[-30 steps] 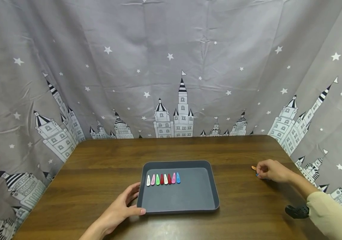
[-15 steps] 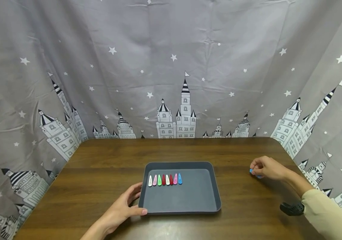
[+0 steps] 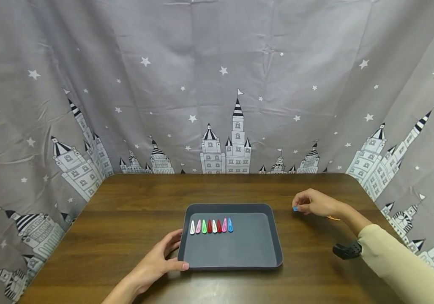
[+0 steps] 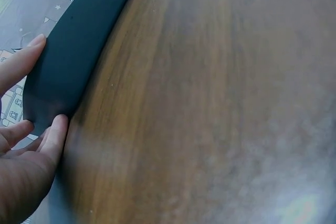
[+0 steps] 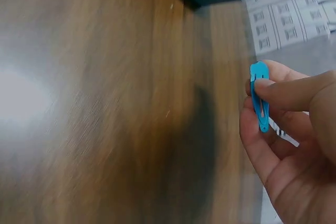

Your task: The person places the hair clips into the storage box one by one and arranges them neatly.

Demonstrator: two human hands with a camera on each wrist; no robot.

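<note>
A dark grey tray [image 3: 236,253] rests on the wooden table, a row of several snap hair clips [image 3: 209,226] in its upper left part: white, pink, green, red and blue. My left hand [image 3: 159,259] holds the tray's near left corner, thumb at the front wall and fingers along the left wall; the left wrist view shows the fingers on the dark wall. Right of the tray and above the table, my right hand [image 3: 317,202] pinches a blue hair clip [image 5: 260,98] between thumb and fingers. An orange hair clip [image 3: 333,218] lies on the table, partly hidden behind that hand.
The brown wooden table [image 3: 144,194] extends around the tray on all sides. Behind it hangs a grey curtain [image 3: 163,105] printed with castles and stars. A black strap device [image 3: 348,250] sits at the right wrist, by a pale sleeve.
My right hand has lifted the blue hair clip off the right side of the table and moved left toward the tray, uncovering part of the orange clip. My left hand stays on the tray corner.
</note>
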